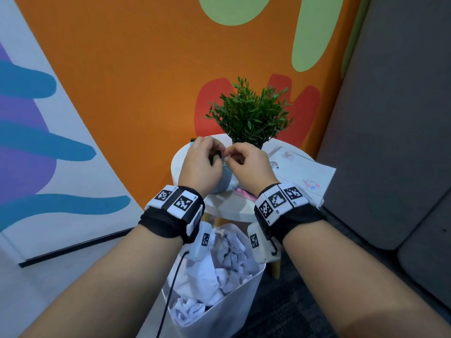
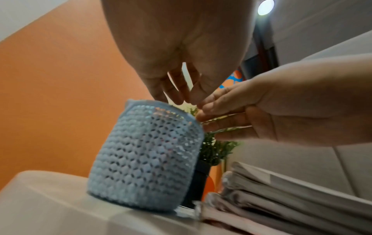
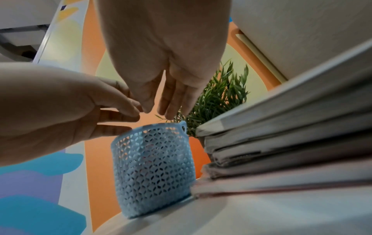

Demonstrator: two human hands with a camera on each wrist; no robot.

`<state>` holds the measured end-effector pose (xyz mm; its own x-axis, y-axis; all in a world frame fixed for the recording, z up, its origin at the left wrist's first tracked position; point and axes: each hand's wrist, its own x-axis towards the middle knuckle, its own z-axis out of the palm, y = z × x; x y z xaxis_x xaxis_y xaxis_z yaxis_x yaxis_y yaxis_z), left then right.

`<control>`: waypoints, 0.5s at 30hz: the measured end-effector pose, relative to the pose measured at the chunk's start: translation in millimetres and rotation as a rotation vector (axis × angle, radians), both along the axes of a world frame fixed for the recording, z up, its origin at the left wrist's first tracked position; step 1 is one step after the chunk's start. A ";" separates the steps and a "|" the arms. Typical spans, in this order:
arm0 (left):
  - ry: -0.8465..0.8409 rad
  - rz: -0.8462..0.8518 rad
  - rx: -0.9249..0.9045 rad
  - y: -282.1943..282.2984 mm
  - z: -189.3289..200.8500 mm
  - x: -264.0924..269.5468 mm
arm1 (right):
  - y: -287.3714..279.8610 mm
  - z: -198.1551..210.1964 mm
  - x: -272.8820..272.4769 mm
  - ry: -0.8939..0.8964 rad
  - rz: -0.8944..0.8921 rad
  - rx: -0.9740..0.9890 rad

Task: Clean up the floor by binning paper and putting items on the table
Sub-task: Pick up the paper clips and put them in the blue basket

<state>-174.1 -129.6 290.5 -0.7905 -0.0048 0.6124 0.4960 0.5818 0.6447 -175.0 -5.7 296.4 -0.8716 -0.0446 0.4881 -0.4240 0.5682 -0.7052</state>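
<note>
The grip of both hands is seen from the head view above the small round white tabletop (image 1: 190, 154): the left hand (image 1: 199, 164) and the right hand (image 1: 249, 164) are brought together with fingers curled, fingertips meeting over a pale blue perforated plastic basket (image 1: 223, 184). Whether anything is pinched there cannot be told. A green potted plant (image 1: 249, 113) stands behind them, a stack of magazines (image 1: 305, 174) lies to the right, and a white bin (image 1: 234, 301) filled with crumpled white paper (image 1: 219, 264) stands below the tabletop.

In the left wrist view, the left hand (image 2: 177, 52) hangs over the basket (image 2: 145, 159), its fingers (image 2: 175, 93) loosely bent just above the rim; the right hand (image 2: 271, 109) reaches in beside it, fingers extended.

In the right wrist view, the right hand (image 3: 161, 52) hovers above the basket (image 3: 153, 168), which stands upright on the tabletop (image 3: 241, 219) against the magazines (image 3: 292, 135); the left hand (image 3: 60, 108) meets it at the fingertips.
</note>
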 end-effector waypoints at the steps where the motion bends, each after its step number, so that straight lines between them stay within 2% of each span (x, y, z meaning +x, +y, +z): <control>1: 0.030 -0.016 -0.020 5.8 -2.4 5.6 | 4.4 -2.1 4.9 0.023 -0.015 0.014; 5: 0.011 -0.098 0.045 37.9 -24.7 28.5 | 30.6 -24.2 31.5 0.117 -0.108 0.075; 12: -0.047 -0.219 0.175 106.6 -84.9 80.6 | 89.8 -87.1 95.9 0.218 -0.249 0.159; 15: 0.047 -0.233 0.178 124.8 -107.4 105.7 | 109.2 -108.0 120.4 0.338 -0.282 0.163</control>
<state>-68.4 -4.8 183.1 -0.7535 0.0626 0.6545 0.6348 0.3283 0.6995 -54.5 103.5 188.4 -0.6543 0.0718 0.7528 -0.4276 0.7859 -0.4466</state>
